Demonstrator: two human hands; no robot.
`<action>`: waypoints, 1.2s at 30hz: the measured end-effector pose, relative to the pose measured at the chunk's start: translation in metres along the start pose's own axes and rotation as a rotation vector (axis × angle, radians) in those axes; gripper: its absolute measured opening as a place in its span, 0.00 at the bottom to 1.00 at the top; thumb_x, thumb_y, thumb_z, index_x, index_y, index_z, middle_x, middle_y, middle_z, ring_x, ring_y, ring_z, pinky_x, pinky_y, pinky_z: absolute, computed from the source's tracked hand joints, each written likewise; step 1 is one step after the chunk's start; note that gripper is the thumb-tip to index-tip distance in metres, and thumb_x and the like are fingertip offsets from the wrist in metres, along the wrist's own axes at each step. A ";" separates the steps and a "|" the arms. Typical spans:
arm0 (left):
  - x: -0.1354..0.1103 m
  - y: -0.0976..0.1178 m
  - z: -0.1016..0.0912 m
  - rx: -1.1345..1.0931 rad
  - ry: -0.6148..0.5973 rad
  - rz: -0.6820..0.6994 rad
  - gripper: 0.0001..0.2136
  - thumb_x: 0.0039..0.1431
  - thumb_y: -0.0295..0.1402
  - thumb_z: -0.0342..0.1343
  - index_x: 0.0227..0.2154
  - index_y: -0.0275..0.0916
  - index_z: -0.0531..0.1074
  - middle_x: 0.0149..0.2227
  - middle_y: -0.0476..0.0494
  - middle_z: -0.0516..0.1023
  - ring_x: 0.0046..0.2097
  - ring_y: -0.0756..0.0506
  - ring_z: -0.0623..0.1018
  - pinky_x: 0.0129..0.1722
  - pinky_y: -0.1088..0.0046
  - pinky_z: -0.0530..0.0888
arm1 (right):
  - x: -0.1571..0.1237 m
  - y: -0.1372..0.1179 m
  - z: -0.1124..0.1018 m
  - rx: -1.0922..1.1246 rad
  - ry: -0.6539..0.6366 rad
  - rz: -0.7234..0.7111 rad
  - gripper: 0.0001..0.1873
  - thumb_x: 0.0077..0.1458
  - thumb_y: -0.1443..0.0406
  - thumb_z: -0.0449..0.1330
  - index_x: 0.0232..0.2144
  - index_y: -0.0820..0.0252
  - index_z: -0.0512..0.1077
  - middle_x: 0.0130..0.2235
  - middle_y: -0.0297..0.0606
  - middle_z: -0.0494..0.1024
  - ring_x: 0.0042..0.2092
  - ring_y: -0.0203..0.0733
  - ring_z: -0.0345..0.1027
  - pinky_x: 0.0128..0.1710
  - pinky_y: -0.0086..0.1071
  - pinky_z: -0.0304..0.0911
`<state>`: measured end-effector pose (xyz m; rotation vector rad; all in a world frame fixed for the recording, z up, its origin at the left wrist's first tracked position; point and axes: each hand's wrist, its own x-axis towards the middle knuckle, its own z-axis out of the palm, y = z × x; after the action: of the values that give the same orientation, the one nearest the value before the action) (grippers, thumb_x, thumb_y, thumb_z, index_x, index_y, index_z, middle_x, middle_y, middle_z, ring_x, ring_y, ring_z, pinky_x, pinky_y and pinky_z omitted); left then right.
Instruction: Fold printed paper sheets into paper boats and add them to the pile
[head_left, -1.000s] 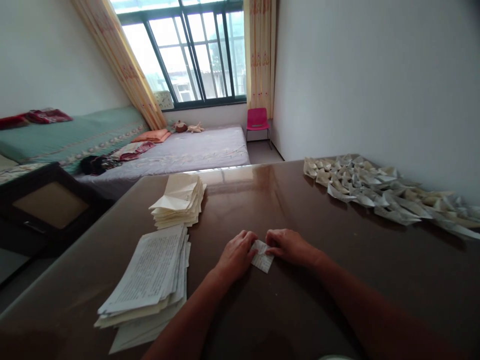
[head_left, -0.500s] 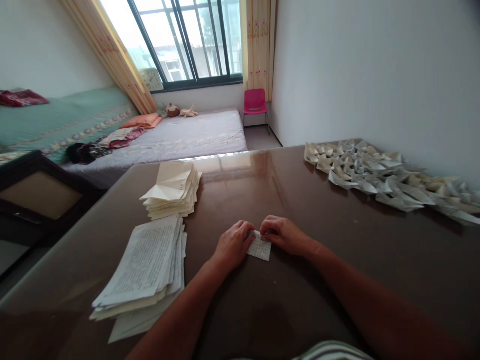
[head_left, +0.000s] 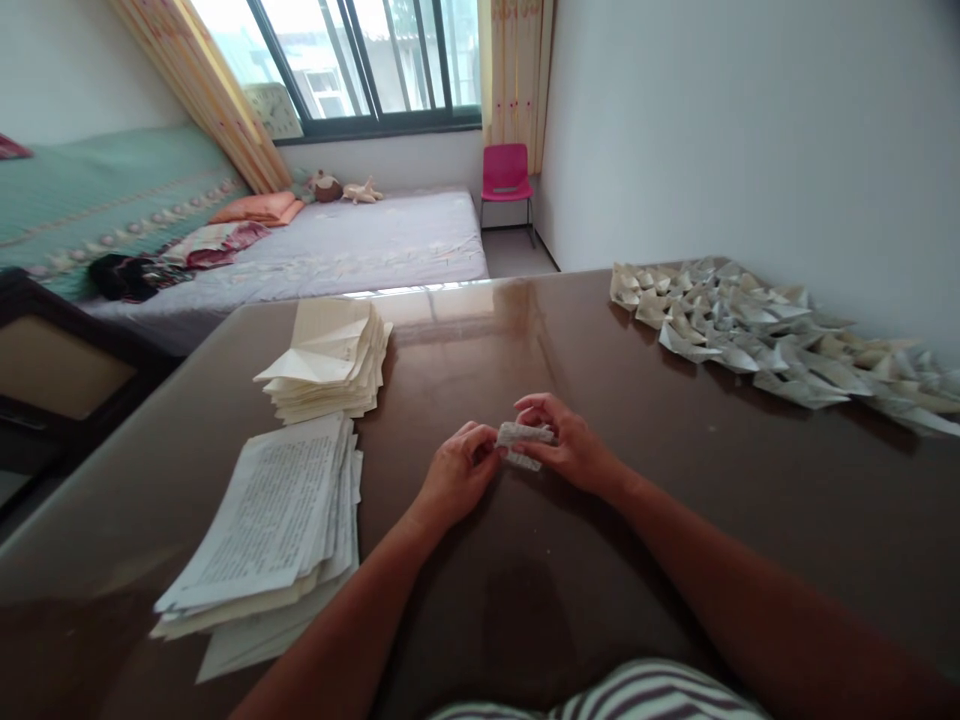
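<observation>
A small folded piece of printed paper [head_left: 523,443] is held just above the dark brown table [head_left: 675,470], at its middle. My left hand [head_left: 456,472] pinches its left end with closed fingers. My right hand [head_left: 568,448] grips its right side, fingers curled round it. To the left lies a stack of flat printed sheets [head_left: 270,520]. Behind that stack sits a pile of folded pale sheets [head_left: 330,358].
Many folded paper shapes [head_left: 757,335] lie in a heap along the table's right side by the white wall. Beyond the table are a bed [head_left: 360,250], a pink chair [head_left: 505,174], a window with curtains and a dark cabinet [head_left: 52,370] at the left.
The folded paper lay flat on the table under both hands; now both hands have lifted it and hold it edge-up. The camera has tipped downward.
</observation>
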<state>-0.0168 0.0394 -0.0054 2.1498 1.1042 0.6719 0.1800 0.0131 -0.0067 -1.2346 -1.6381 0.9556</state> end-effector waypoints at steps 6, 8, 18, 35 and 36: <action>0.001 -0.003 0.000 0.036 0.139 0.003 0.05 0.60 0.34 0.52 0.36 0.40 0.70 0.36 0.48 0.72 0.36 0.50 0.71 0.37 0.75 0.70 | -0.003 -0.001 -0.001 -0.370 0.057 -0.143 0.07 0.59 0.60 0.56 0.36 0.57 0.69 0.35 0.36 0.74 0.38 0.38 0.66 0.39 0.31 0.61; 0.000 -0.002 -0.001 0.160 0.210 0.051 0.09 0.60 0.35 0.54 0.42 0.42 0.71 0.45 0.44 0.71 0.43 0.47 0.71 0.41 0.72 0.71 | -0.004 -0.004 -0.002 -0.631 0.048 -0.249 0.08 0.61 0.62 0.53 0.37 0.57 0.70 0.38 0.39 0.74 0.41 0.41 0.64 0.43 0.33 0.57; -0.002 -0.007 -0.005 0.476 -0.077 0.268 0.12 0.67 0.35 0.44 0.39 0.44 0.74 0.40 0.47 0.76 0.45 0.46 0.70 0.42 0.72 0.70 | 0.002 0.001 -0.017 -0.840 -0.223 -0.255 0.15 0.56 0.66 0.58 0.47 0.57 0.68 0.44 0.39 0.75 0.46 0.43 0.63 0.43 0.33 0.54; 0.010 -0.006 0.004 0.435 -0.045 0.002 0.12 0.67 0.39 0.43 0.38 0.46 0.72 0.38 0.50 0.76 0.44 0.46 0.72 0.38 0.73 0.68 | 0.004 0.018 -0.027 -0.755 -0.190 -0.086 0.13 0.62 0.58 0.53 0.35 0.58 0.74 0.38 0.38 0.74 0.41 0.39 0.66 0.40 0.31 0.58; 0.011 -0.005 0.005 0.446 -0.041 -0.016 0.12 0.66 0.39 0.44 0.38 0.45 0.72 0.38 0.49 0.76 0.44 0.46 0.72 0.38 0.73 0.67 | 0.004 0.018 -0.025 -0.807 -0.163 -0.078 0.14 0.63 0.58 0.52 0.35 0.58 0.73 0.38 0.39 0.73 0.42 0.40 0.65 0.41 0.32 0.57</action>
<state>-0.0109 0.0493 -0.0106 2.5069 1.3457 0.3971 0.2080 0.0230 -0.0137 -1.6124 -2.2937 0.3323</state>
